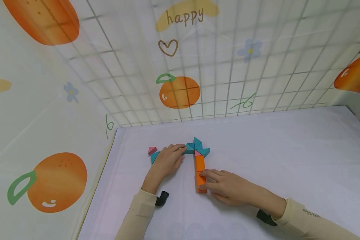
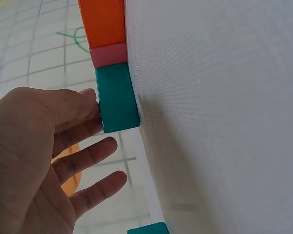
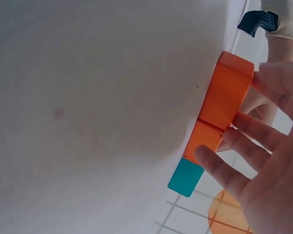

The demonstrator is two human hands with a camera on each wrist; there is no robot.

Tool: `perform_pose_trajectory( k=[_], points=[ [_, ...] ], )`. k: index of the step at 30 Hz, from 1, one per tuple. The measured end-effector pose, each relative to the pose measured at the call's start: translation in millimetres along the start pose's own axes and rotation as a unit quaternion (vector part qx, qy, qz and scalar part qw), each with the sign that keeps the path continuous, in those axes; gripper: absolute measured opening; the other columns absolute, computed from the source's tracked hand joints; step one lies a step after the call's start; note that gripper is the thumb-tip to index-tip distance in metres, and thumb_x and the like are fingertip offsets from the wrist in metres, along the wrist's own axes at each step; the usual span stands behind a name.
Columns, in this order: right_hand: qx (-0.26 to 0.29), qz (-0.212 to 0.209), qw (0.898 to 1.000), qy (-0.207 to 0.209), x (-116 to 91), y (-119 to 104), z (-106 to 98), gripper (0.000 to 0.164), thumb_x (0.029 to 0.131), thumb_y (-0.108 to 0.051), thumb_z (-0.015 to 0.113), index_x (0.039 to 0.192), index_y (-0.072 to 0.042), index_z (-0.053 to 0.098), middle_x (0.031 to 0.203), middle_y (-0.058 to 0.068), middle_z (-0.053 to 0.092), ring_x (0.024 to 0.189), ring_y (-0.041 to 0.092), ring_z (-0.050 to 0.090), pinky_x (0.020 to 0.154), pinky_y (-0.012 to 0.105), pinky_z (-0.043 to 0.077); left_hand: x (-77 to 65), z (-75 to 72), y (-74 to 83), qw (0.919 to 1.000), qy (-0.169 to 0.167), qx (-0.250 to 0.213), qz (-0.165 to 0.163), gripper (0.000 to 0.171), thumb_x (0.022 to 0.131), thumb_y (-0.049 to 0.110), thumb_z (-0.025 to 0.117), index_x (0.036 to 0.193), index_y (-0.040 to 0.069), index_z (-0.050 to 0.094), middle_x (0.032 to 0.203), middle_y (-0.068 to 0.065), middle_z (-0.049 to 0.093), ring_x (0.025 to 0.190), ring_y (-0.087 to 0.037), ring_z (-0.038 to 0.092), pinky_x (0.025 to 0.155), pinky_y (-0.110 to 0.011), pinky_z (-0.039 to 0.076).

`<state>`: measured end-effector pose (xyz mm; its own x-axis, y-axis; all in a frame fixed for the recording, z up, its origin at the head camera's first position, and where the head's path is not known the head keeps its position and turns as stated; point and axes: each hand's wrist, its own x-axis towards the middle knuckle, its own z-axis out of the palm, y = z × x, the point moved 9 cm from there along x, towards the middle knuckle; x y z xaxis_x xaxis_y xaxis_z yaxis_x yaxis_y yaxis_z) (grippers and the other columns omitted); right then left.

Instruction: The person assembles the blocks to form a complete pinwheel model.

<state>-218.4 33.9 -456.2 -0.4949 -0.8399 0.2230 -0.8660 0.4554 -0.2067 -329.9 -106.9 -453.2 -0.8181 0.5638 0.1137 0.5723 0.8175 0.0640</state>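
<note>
On the white tabletop, teal triangular blocks [image 1: 198, 144] fan out around a pink triangular block [image 1: 198, 153]. Two orange rectangular blocks [image 1: 200, 163] run from it towards the person. My left hand [image 1: 165, 159] reaches over the left end of the teal row. Its thumb and index finger touch the top of a teal block [image 2: 118, 97] in the left wrist view, while its other fingers spread free. Alongside the orange column, my right hand [image 1: 231, 187] rests its extended fingertips on the orange blocks [image 3: 225, 87].
A pink block [image 1: 152, 150] and a teal block [image 1: 154, 156] lie beside the left hand, partly hidden by it. Behind the table [image 1: 276, 160] hangs a cloth [image 1: 222, 70] printed with oranges and a grid. Another printed cloth [image 1: 60, 126] borders the left edge.
</note>
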Motion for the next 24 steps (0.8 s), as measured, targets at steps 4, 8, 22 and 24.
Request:
perform_pose_trajectory(
  k=[4, 8, 22, 24],
  points=[
    [-0.001, -0.003, 1.0, 0.003, -0.5, -0.5, 0.4, 0.044, 0.09, -0.019, 0.067, 0.131, -0.031, 0.057, 0.145, 0.004, 0.047, 0.126, 0.021, 0.053, 0.089, 0.039, 0.056, -0.6, -0.5, 0.6, 1.0, 0.001, -0.001, 0.0, 0.041, 0.097, 0.026, 0.061, 0.136, 0.013, 0.059, 0.14, 0.0, 0.056, 0.124, -0.021, 0.055, 0.098, -0.04, 0.051],
    [-0.002, -0.003, 1.0, 0.005, -0.6, -0.6, 0.2, 0.043, 0.09, -0.02, 0.067, 0.131, -0.031, 0.058, 0.145, 0.004, 0.047, 0.126, 0.021, 0.053, 0.09, 0.039, 0.055, -1.0, -2.3, 1.9, 1.0, 0.006, -0.005, 0.003, 0.04, 0.097, 0.025, 0.061, 0.135, 0.012, 0.06, 0.14, -0.001, 0.057, 0.123, -0.022, 0.056, 0.097, -0.041, 0.051],
    [-0.004, -0.002, 1.0, 0.002, -0.3, -1.0, -0.4, 0.043, 0.09, -0.02, 0.067, 0.131, -0.031, 0.058, 0.145, 0.004, 0.047, 0.127, 0.021, 0.052, 0.09, 0.038, 0.055, -0.5, -2.0, 2.3, 1.0, 0.006, -0.003, 0.006, 0.041, 0.097, 0.024, 0.062, 0.135, 0.01, 0.059, 0.14, -0.002, 0.057, 0.122, -0.023, 0.057, 0.097, -0.041, 0.052],
    [-0.002, -0.002, 1.0, 0.001, -0.1, -1.1, 0.0, 0.043, 0.09, -0.019, 0.067, 0.131, -0.031, 0.058, 0.145, 0.004, 0.047, 0.127, 0.021, 0.052, 0.09, 0.039, 0.056, -0.8, -2.2, 2.2, 1.0, 0.006, -0.004, 0.006, 0.041, 0.097, 0.024, 0.062, 0.135, 0.01, 0.06, 0.14, -0.002, 0.057, 0.122, -0.022, 0.057, 0.097, -0.041, 0.052]
  ],
)
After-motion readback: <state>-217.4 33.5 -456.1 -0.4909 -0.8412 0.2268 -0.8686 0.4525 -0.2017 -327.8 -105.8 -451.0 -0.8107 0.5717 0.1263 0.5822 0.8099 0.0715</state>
